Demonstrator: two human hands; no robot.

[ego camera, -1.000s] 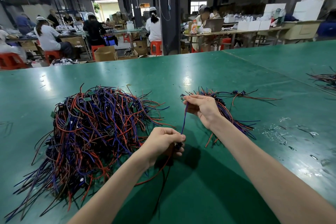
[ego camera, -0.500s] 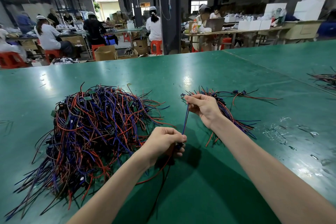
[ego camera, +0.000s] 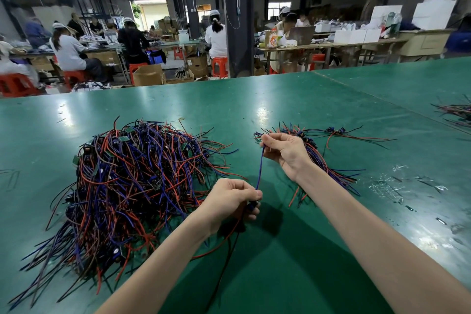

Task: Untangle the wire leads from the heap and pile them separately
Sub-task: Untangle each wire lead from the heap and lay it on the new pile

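A big tangled heap point(ego camera: 127, 181) of red, blue and black wire leads lies on the left of the green table point(ego camera: 305, 109). A smaller sorted pile point(ego camera: 321, 158) lies to the right, partly hidden by my right wrist. My left hand point(ego camera: 229, 201) grips the connector end of one lead, whose red and black wires trail down toward me. My right hand point(ego camera: 285, 150) pinches the far end of that lead's blue wire point(ego camera: 260, 171), which runs taut between both hands above the table.
Another bunch of wires point(ego camera: 456, 112) lies at the far right edge. Scraps of clear tape point(ego camera: 387, 186) litter the table on the right. Beyond the table, several people sit on red stools at benches, and a dark pillar point(ego camera: 238, 20) stands behind.
My right hand has slid a little further up along the blue wire, stretching it slightly longer. My left hand stays in place.
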